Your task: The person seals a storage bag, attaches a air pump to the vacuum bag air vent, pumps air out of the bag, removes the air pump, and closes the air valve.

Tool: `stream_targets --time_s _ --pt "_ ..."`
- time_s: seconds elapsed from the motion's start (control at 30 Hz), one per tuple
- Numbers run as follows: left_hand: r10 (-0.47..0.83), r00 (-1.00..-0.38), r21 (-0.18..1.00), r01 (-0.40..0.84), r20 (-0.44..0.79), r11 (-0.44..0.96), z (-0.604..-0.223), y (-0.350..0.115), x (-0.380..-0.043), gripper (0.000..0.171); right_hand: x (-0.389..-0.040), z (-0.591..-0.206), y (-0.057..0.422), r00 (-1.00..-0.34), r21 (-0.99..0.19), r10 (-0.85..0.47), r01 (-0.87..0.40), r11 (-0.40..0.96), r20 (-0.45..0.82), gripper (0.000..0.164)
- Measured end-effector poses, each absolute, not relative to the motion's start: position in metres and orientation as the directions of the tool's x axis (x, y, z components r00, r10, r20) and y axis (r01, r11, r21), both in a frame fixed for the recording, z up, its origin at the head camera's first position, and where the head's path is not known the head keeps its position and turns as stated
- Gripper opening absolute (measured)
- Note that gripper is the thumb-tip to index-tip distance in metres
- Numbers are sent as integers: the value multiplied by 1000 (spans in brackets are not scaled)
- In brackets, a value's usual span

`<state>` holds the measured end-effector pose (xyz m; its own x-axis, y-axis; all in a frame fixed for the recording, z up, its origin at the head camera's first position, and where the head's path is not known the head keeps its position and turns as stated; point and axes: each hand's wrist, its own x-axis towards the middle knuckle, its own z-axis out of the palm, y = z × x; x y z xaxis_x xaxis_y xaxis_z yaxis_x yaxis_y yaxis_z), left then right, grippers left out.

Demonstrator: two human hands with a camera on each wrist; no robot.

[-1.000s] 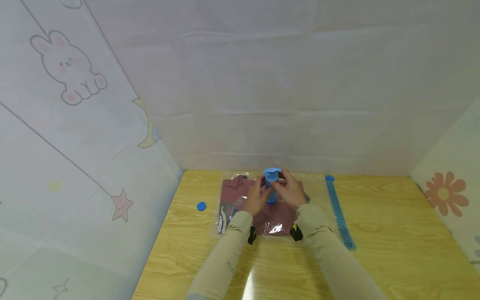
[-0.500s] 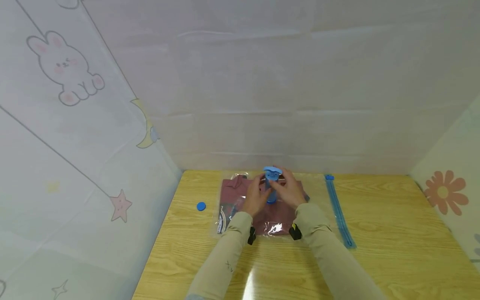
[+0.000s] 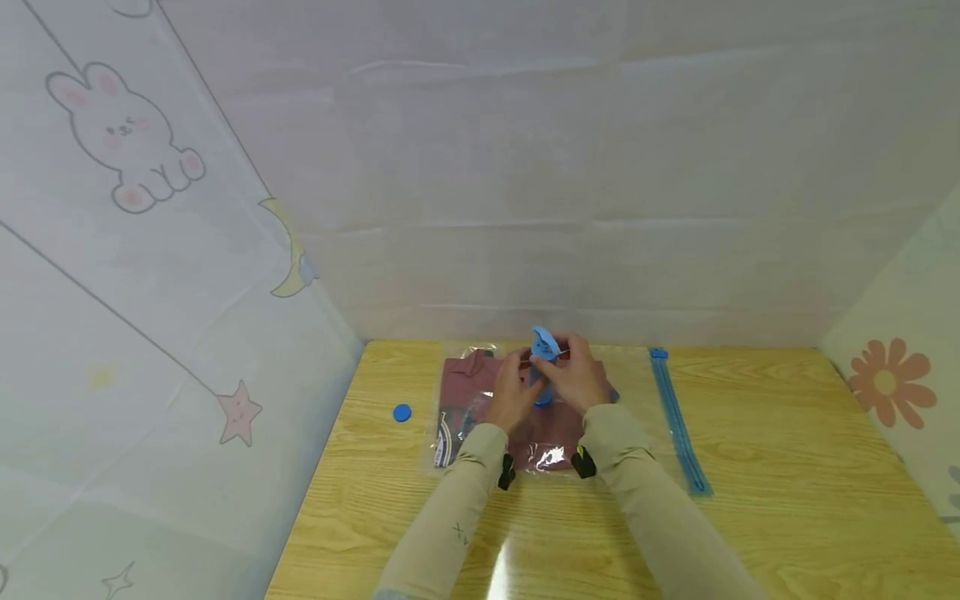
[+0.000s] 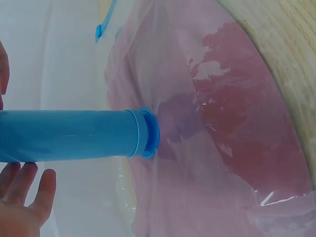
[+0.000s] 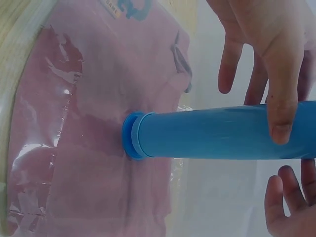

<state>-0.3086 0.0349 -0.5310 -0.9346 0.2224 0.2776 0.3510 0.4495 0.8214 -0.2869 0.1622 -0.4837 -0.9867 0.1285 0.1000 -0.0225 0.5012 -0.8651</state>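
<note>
You've got both hands wrapped on the blue hand pump (image 5: 212,133), which stands upright, or nearly, on the clear storage bag (image 3: 636,375) in the middle of the table (image 3: 765,467). Long axis vertical: handle (image 3: 544,343) end up, flanged end down at the round blue valve (image 5: 129,136) on the bag; can't tell if it's seated flush. Your handle sits slantwise across the top. Your left hand (image 3: 512,393) is curled partway closed round the barrel, thumb across the front; your right hand (image 3: 585,382) grips higher, fingers bent, thumb just under the handle. Folded dusky-red garment (image 3: 551,433) inside the bag, blue zip strip (image 3: 678,429) along its right edge. Round blue cap (image 3: 402,412) lies on the table, left of the bag.
</note>
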Motion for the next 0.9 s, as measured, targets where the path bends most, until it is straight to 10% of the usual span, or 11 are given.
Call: stream_targets --time_s 0.9 --pt "108 -931 775 351 348 526 -523 45 -305 43 -282 -484 164 -981 -867 172 8 499 91 69"
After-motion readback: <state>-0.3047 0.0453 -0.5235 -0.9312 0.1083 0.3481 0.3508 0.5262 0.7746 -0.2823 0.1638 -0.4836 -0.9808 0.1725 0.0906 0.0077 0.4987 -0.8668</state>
